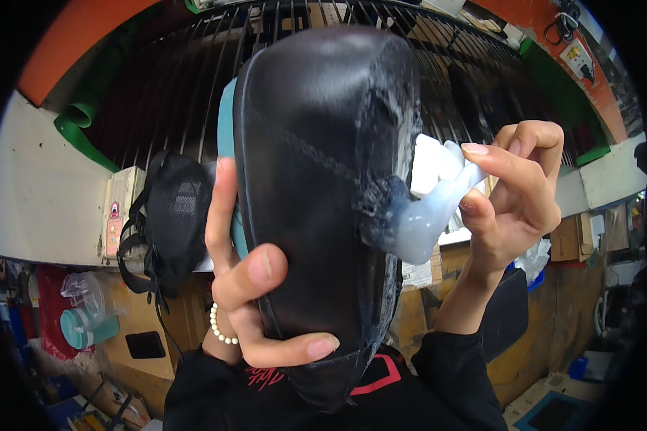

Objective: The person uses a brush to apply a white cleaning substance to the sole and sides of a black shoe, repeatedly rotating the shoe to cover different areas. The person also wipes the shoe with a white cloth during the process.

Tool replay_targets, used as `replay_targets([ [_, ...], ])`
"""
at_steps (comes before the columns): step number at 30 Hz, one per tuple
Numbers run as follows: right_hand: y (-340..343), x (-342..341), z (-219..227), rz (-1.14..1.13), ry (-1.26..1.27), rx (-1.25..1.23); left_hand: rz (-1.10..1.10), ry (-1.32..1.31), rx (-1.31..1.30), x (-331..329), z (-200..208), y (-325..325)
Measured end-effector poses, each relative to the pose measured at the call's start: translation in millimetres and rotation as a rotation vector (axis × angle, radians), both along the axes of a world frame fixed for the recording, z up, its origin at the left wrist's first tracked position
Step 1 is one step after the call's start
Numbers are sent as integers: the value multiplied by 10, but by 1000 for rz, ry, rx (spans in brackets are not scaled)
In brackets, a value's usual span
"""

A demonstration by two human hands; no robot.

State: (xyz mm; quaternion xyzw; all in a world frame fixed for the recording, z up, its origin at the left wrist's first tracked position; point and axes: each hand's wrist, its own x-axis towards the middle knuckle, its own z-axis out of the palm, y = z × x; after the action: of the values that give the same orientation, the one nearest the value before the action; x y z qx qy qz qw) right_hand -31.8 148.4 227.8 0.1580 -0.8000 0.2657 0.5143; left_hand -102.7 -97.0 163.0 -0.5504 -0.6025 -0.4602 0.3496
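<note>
Filling the middle of the view, close to the camera, a glossy black leather shoe upper with a teal edge is standing upright. The left hand is gripping it from the left, with fingers running up behind the teal edge and the thumb pressing across the lower front. To the right of it, the right hand is pinching a translucent whitish strip, possibly glue or film, which is stretching from the fingertips to the shoe's rough grey side. A black mesh bag is hanging behind on the left.
</note>
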Motion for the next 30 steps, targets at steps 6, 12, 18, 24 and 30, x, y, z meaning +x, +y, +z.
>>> replay_targets([
  [6, 37, 89, -126, 61, -105, -21, -18, -149, 5, 75, 34, -34],
  [12, 53, 134, -276, 114, -121, -21, -23, -252, 17, 105, 60, -55],
  [18, 76, 192, -336, 116, -140, 4, -17, -320, 33, 112, 69, -66],
  [24, 108, 211, -348, 198, -183, 13, -22, -370, 50, 118, 66, -95],
  [30, 74, 154, -344, 159, -215, -84, -31, -384, 60, 80, 66, -82],
])
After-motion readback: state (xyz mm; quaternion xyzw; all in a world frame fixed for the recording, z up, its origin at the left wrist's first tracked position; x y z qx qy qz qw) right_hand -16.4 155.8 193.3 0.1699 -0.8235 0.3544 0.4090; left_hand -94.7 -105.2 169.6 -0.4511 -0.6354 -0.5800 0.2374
